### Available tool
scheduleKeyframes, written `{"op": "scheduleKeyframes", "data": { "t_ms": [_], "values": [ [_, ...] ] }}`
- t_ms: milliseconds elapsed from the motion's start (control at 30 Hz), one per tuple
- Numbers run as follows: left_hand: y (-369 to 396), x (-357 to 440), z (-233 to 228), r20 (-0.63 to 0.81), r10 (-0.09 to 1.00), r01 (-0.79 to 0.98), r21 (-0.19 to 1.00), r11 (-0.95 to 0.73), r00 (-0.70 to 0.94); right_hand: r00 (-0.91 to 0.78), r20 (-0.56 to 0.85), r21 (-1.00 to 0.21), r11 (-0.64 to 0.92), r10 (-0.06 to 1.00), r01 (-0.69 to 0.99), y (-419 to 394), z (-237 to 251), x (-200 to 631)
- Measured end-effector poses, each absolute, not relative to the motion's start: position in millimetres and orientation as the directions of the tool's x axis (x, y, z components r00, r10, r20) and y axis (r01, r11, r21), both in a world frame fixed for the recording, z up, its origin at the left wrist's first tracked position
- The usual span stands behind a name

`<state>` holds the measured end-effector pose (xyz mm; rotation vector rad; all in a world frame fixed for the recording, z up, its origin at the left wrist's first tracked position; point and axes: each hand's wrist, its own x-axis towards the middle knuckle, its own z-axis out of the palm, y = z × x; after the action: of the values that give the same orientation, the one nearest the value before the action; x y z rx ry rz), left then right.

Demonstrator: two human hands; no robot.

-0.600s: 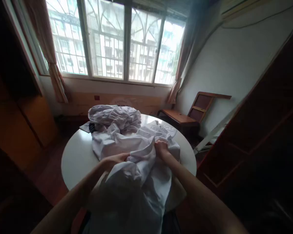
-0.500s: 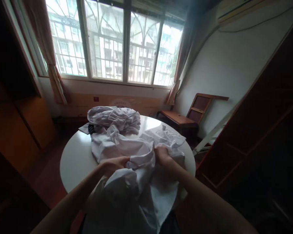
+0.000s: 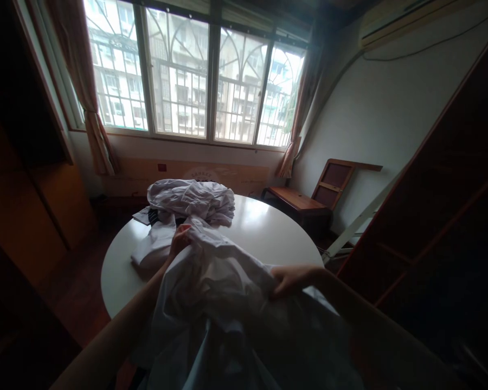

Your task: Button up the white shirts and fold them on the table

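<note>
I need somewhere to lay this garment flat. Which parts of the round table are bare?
The right half of the table is bare, from the crumpled pile across to the rim by the chair. A narrower strip lies along the left rim. The near middle is crowded: left hand and right hand grip the white garment there.

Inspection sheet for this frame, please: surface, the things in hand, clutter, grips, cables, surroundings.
Surface: round white table, bare and glossy on its right half.
Things in hand: white garment, lifted and crumpled, hanging off the near edge.
Clutter: pile of white clothes at the far left; a dark item under it.
Grips: left hand and right hand both pinch the garment.
Cables: one wire along the wall.
Surroundings: barred window, curtains, wooden chair.
</note>
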<state>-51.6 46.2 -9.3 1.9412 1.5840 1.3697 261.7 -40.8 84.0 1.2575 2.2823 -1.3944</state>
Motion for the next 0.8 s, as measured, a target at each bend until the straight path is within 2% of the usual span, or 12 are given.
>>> {"op": "scheduleKeyframes", "data": {
  "t_ms": [33,67,100,133,167,233,333,433,467,567,700,800],
  "values": [
    [49.8,-53.3,-7.9,0.568,0.810,0.634,0.681,-0.365,-0.143,-0.521,-0.396,-0.594,0.222,0.756,0.773,-25.9,91.5,271.6],
    [52.1,-54.1,-6.8,0.645,0.727,0.651,0.660,-0.376,-0.235,-0.356,-0.162,-0.519,0.228,0.920,0.824,-10.6,98.1,280.9],
    [53.2,-53.7,-6.2,0.714,0.628,0.668,0.633,-0.391,-0.309,-0.124,0.119,-0.465,0.166,0.985,0.869,4.3,103.3,288.8],
    [53.4,-52.1,-6.2,0.765,0.538,0.684,0.604,-0.409,-0.353,0.075,0.366,-0.462,0.111,0.927,0.880,17.8,106.4,294.3],
    [52.7,-49.4,-7.0,0.787,0.495,0.689,0.588,-0.424,-0.368,0.202,0.527,-0.471,0.086,0.826,0.878,29.5,106.8,296.9],
    [50.2,-41.8,-10.9,0.742,0.582,0.658,0.625,-0.419,-0.334,0.287,0.694,-0.468,0.111,0.661,0.877,45.2,97.5,291.9],
    [46.6,-32.2,-19.2,0.523,0.819,0.605,0.738,-0.299,-0.234,0.074,0.771,-0.289,0.244,0.632,0.926,49.6,57.3,263.7],
    [42.9,-28.1,-25.0,0.420,0.895,0.579,0.772,-0.264,-0.152,-0.279,0.632,-0.101,0.434,0.723,0.895,41.6,1.1,230.5],
    [40.6,-26.6,-25.7,0.430,0.895,0.564,0.772,-0.294,-0.122,-0.422,0.536,-0.067,0.535,0.731,0.842,39.4,-15.8,222.4],
    [26.5,-15.6,-24.4,0.448,0.891,0.480,0.767,-0.426,0.074,-0.501,0.433,-0.101,0.592,0.750,0.800,39.3,-48.7,211.9],
    [-1.7,9.7,-16.6,0.321,0.781,0.384,0.731,-0.564,0.535,-0.506,0.457,-0.113,0.612,0.732,0.783,48.2,-56.9,217.5],
    [-6.1,16.1,-10.3,0.303,0.691,0.363,0.676,-0.641,0.656,-0.524,0.478,-0.136,0.649,0.705,0.749,51.4,-55.9,221.0]
  ]
}}
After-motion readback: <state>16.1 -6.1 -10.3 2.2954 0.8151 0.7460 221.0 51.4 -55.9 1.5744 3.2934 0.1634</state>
